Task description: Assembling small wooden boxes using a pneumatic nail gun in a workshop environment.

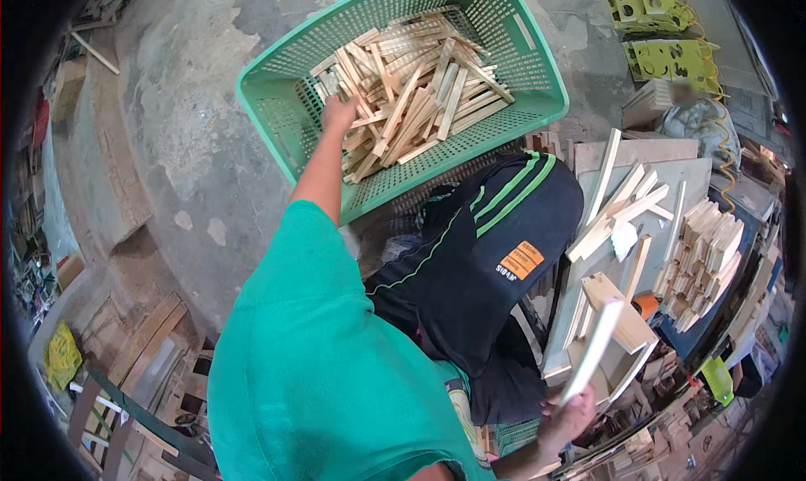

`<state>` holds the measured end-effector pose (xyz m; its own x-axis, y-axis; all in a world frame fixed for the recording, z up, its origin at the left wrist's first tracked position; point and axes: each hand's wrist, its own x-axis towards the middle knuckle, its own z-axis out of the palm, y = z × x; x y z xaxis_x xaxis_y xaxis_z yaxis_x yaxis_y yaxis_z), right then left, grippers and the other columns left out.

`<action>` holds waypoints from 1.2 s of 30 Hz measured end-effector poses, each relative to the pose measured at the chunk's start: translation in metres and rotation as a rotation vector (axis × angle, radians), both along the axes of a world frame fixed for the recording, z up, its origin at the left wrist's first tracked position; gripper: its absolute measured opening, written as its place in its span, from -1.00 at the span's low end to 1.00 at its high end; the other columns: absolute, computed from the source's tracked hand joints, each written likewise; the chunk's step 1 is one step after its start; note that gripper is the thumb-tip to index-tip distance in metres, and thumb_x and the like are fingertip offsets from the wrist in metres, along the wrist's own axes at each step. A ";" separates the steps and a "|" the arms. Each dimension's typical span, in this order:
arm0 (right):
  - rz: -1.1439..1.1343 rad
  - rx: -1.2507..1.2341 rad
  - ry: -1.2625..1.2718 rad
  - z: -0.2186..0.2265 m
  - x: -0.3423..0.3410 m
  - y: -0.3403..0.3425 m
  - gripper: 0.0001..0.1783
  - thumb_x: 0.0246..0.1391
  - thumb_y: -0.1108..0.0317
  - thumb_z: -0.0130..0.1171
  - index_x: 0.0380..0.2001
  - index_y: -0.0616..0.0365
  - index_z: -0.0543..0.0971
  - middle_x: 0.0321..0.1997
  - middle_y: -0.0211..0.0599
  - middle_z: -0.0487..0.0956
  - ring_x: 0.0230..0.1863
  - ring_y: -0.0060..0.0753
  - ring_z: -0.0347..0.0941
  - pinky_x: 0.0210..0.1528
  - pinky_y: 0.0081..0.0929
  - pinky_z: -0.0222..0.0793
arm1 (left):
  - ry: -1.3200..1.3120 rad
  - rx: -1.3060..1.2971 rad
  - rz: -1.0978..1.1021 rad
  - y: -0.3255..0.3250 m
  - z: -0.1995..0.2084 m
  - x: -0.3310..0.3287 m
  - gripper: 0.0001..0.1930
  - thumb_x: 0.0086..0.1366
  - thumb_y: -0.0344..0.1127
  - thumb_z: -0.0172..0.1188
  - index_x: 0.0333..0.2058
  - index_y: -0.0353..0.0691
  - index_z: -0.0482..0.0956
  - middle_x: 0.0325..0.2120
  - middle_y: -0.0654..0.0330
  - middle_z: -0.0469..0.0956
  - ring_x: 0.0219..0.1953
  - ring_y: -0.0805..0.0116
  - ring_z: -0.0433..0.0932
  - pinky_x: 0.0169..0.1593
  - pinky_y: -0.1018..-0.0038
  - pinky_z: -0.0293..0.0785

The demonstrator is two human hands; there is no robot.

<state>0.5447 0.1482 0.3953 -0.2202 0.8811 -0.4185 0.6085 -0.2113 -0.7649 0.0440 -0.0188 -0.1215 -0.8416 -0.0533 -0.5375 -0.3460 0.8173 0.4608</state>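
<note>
Floor [197,120]: around green basket [537,86].
Left hand [338,113]: inside basket, grip unclear.
Right hand [569,418]: curled round stick [592,351].
Basket's slats [452,103]: may slide if tugged.

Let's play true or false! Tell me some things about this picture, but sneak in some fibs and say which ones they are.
1. The right hand holds a pale stick. True.
2. Wooden sticks lie in the basket. True.
3. The basket is red. False: it is green.
4. The right hand reaches into the basket. False: the left hand does.
5. The dark trousers are green-striped. True.
6. The sleeve is yellow. False: it is green.
</note>
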 end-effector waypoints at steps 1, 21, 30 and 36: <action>0.023 -0.080 0.019 -0.009 -0.011 -0.003 -0.41 0.21 -0.18 0.23 -0.18 0.21 0.48 -0.59 -0.38 0.49 -0.64 -0.63 0.38 -0.63 -0.69 0.26 | -0.008 0.000 0.002 0.004 -0.006 0.001 -0.22 0.14 0.16 0.33 0.14 -0.38 0.45 0.08 -0.22 0.53 0.15 -0.10 0.51 0.20 0.18 0.42; -0.278 -0.417 0.451 -0.074 -0.079 -0.018 -0.14 0.02 -0.02 0.38 0.17 0.49 0.40 -0.38 -0.32 0.49 -0.41 -0.48 0.44 -0.39 -0.53 0.37 | 0.066 -0.061 -0.701 0.190 -0.016 0.114 -0.79 0.23 -0.34 0.18 -0.19 -0.27 0.60 -0.33 -0.08 0.70 -0.22 -0.12 0.70 -0.08 0.06 0.63; -0.242 -0.601 0.837 -0.086 -0.083 -0.004 -0.24 0.09 0.24 0.35 0.28 0.31 0.30 -0.12 -0.08 0.60 -0.23 -0.25 0.64 -0.19 -0.38 0.61 | -0.221 0.268 -0.691 0.140 0.004 0.068 -0.76 0.09 -0.23 0.28 -0.52 -0.32 0.56 -0.57 0.03 0.59 -0.43 0.17 0.65 -0.30 0.28 0.55; 0.007 -0.215 0.509 -0.091 -0.108 0.020 -0.42 0.20 0.53 0.23 0.28 0.31 0.38 -0.11 -0.32 0.57 -0.15 -0.47 0.58 -0.08 -0.49 0.53 | -0.039 0.596 -0.469 0.139 0.154 0.057 -0.80 0.19 -0.29 0.23 -0.39 -0.35 0.54 -0.54 0.15 0.58 -0.45 0.38 0.58 -0.34 0.41 0.49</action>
<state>0.4366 0.1677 0.3039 -0.4473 0.7854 -0.4278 0.1754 -0.3920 -0.9031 0.1014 0.1202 0.0324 -0.6843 0.6143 -0.3929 -0.0481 0.4996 0.8649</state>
